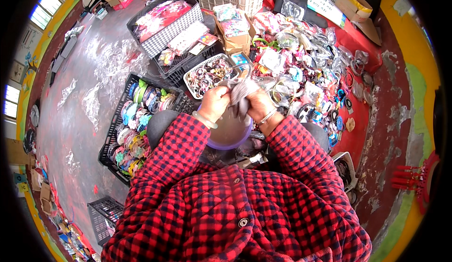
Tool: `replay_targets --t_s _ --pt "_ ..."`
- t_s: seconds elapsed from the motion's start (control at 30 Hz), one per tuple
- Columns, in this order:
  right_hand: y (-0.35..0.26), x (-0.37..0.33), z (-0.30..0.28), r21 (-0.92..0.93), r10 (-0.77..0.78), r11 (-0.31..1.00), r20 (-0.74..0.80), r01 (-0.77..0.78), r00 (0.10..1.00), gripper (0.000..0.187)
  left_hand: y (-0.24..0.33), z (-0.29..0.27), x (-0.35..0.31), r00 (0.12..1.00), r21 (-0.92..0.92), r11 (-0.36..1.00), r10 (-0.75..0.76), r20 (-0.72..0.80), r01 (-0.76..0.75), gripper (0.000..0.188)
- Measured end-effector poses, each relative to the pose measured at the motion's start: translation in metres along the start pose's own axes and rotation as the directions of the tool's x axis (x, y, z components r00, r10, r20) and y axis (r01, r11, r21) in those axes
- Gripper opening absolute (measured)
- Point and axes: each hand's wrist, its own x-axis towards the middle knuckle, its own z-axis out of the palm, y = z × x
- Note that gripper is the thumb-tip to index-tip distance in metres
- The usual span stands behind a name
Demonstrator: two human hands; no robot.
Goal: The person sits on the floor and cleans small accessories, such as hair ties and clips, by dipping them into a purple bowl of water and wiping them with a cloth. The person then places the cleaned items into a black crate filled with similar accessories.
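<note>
Head view: both forearms, in red-and-black checked sleeves (172,142), rise from the lower edge, the left slanting toward 1 to 2 o'clock, the right toward 10 to 11. Wrists wear bangles (205,120). The left hand (214,103) has its grip closed on a bunched grey cloth (242,91); the right hand (260,105) grips it from the opposite side, fingers curled and partly hidden. The cloth sits toward 12 to 1 o'clock of a purple-rimmed basin (219,146). From the basin, a black headband crate (113,126) lies at 9 o'clock, a white basket (188,85) at 11, piled hair accessories (301,73) at 2.
</note>
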Motion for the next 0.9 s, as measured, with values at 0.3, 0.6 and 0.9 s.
replay_targets --t_s 0.3,0.6,0.9 --pt "0.009 0.01 -0.012 -0.042 -0.094 0.995 -0.132 0.089 0.987 0.02 -0.006 0.004 0.0 0.996 -0.056 0.996 0.067 0.055 -0.064 0.009" --pt "-0.04 0.023 -0.023 0.06 0.009 0.998 -0.337 0.012 0.941 0.02 0.005 0.0 -0.002 0.974 -0.126 0.974 0.203 0.099 -0.19 0.008" --pt "-0.024 0.012 -0.016 0.1 0.07 0.993 -0.09 -0.061 0.993 0.017 0.002 -0.002 -0.002 0.981 -0.019 0.981 0.193 0.037 -0.192 0.007"
